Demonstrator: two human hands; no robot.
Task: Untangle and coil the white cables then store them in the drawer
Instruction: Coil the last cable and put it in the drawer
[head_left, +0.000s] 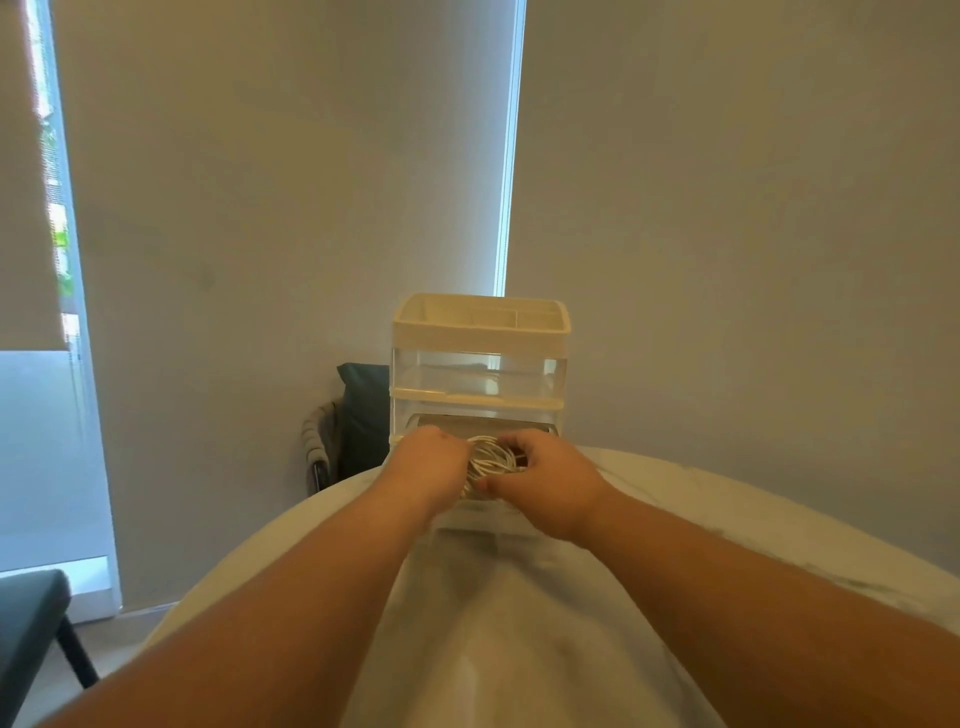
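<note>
Thin white cables (491, 457) are seen as glossy loops bunched in loose coil, at pulled-out bottom drawer (483, 514) of cream drawer unit (480, 332). Coil is gripped by left hand (428, 460) and right hand (545, 478), fingers curled round either side. Coil possibly inside drawer; view blocked by hands.

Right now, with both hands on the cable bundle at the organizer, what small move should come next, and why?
Probably ease the white cables down into the drawer and let go. The left hand and right hand both hold the coiled bundle over the pulled-out bottom drawer of the organizer, so only the set-down seems left.
</note>
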